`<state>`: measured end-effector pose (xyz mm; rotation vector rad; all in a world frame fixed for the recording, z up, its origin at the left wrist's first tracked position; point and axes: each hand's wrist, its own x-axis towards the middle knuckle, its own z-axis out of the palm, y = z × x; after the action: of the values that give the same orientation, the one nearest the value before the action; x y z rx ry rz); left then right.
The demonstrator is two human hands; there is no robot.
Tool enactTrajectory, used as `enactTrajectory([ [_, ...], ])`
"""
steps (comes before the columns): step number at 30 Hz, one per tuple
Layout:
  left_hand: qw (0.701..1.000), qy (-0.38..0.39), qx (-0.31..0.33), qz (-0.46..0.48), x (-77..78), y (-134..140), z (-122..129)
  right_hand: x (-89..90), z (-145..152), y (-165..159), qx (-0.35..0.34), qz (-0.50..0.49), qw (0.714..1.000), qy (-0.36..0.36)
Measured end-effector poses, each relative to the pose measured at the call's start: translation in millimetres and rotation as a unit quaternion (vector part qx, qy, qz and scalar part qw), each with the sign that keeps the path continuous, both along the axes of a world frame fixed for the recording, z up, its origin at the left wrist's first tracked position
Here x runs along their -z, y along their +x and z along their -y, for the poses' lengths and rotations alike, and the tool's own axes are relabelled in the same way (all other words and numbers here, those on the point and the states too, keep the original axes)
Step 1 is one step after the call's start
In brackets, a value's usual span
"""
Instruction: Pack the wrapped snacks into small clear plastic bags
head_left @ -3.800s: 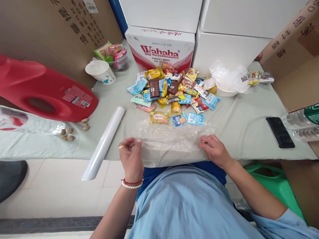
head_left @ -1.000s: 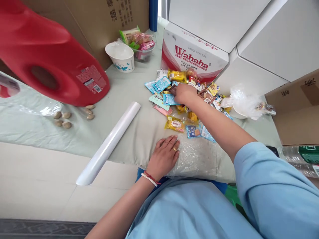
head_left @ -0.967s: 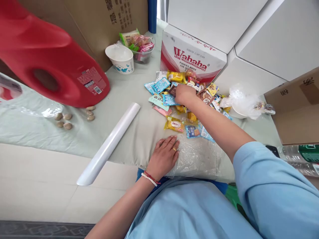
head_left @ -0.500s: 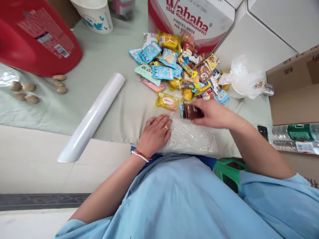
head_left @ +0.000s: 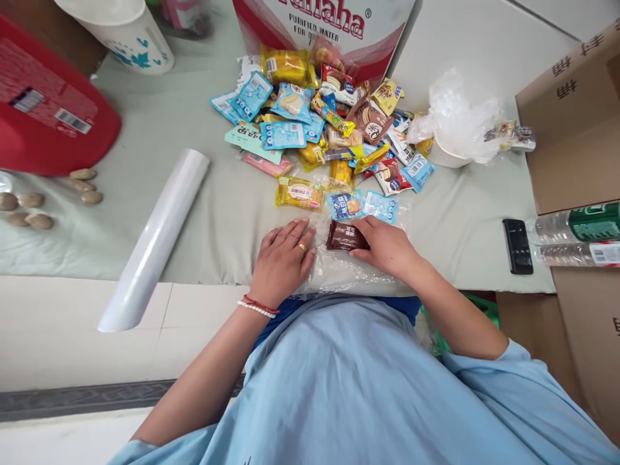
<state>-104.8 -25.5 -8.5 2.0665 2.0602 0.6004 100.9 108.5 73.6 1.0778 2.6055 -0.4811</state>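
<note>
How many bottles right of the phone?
2, side by side on their sides: a green-labelled bottle farther from the person, a white-labelled bottle nearer. Both are cut off by the picture's right edge, so more could be out of view.

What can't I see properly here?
In the head view:
Brown packet: right end, hidden by the right hand.
White bowl: inside, hidden by the plastic bag.
Paper cup: top, cut off by the upper edge.
Red jug: left part, cut off by the left edge.
</note>
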Motion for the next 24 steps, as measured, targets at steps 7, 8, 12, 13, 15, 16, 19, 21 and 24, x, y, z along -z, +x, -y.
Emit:
enactTrajectory([
  [7, 1.000, -0.010, 0.003, -0.012, 1.3, -2, 2, 0.0, 0, 1, -0.042, 0.029, 0.999, 0.016],
  [8, 1.000, -0.013, 0.003, -0.012, 2.3, -2, 2, 1.3, -1, 2, -0.043, 0.026, 0.999, 0.016],
  [12, 1.000, 0.004, -0.002, 0.018, 3.1, -6, 2, 6.2, -6, 13, -0.040, -0.014, 0.999, -0.008],
  [13, 0.999, 0.025, -0.007, 0.030, 1.0, -8, 4, 6.1, -6, 20, -0.035, -0.041, 0.998, -0.016],
  [15, 0.996, 0.077, -0.018, 0.044, -6.9, -11, 10, 4.2, -3, 41, -0.020, -0.122, 0.992, -0.018],
  [16, 0.994, 0.097, -0.015, 0.044, -11.9, -14, 15, 3.1, 0, 55, -0.014, -0.169, 0.985, -0.014],
  [19, 0.991, 0.104, 0.073, 0.038, -23.0, -22, 33, 6.2, 17, 100, -0.034, -0.260, 0.965, -0.003],
  [21, 0.984, 0.070, 0.158, 0.032, -21.5, -28, 44, 17.7, 31, 125, -0.055, -0.252, 0.966, 0.000],
  [24, 0.977, 0.012, 0.214, 0.011, -8.5, -38, 53, 45.2, 48, 145, -0.032, -0.228, 0.973, 0.027],
])
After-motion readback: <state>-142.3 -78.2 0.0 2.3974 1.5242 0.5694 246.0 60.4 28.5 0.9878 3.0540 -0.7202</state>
